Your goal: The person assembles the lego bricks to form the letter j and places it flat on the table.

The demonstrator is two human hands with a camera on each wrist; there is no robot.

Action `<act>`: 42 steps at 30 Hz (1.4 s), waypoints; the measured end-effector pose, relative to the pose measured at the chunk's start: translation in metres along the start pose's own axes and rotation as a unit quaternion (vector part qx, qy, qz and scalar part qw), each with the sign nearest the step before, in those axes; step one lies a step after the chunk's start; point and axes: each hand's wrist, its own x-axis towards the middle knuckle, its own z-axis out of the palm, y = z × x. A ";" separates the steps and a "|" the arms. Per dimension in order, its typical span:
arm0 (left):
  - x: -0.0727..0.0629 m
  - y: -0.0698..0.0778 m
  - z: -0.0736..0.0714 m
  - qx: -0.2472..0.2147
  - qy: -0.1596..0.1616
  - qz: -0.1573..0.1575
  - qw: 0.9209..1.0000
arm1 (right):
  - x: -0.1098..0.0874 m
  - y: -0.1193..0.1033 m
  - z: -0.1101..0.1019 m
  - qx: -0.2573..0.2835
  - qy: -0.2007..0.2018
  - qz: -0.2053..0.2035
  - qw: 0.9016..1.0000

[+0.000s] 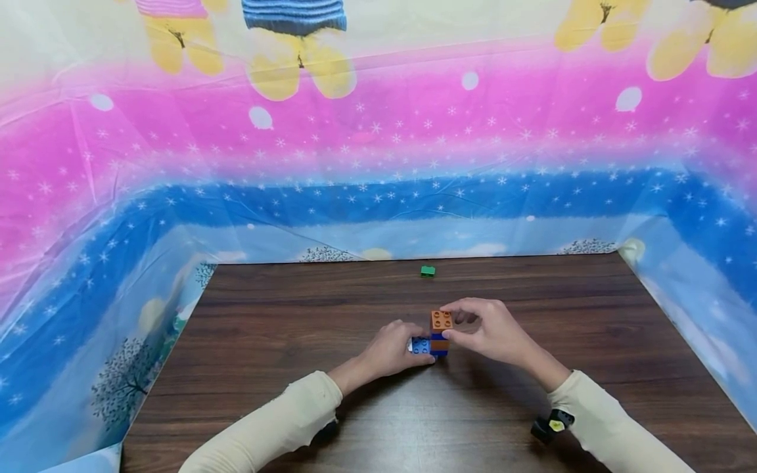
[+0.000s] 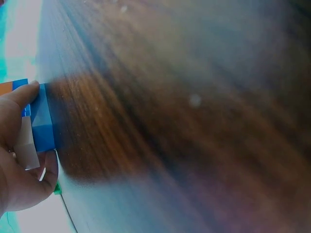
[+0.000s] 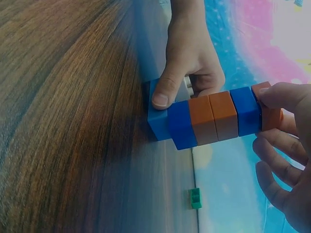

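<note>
A tower of toy building bricks stands on a light blue base brick (image 3: 158,122) on the table. Upward from the base come a dark blue brick (image 3: 182,127), two orange bricks (image 3: 212,119), another blue brick (image 3: 245,111) and a top orange brick (image 1: 441,320). My right hand (image 1: 493,334) pinches that top brick between thumb and forefinger, other fingers loosely bent. Down at the base, my left hand (image 1: 387,349) grips the light blue brick, thumb on the near side. Beside the tower, a white brick (image 2: 26,145) sits on the base, partly hidden by the left hand.
A small green brick (image 1: 428,271) lies near the far edge of the dark wooden table (image 1: 296,295). Behind and along both sides hangs a printed pink and blue cloth (image 1: 378,197).
</note>
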 end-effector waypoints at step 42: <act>0.002 -0.001 0.001 0.006 0.005 0.004 1.000 | 0.007 -0.006 -0.006 -0.098 -0.033 -0.006 0.995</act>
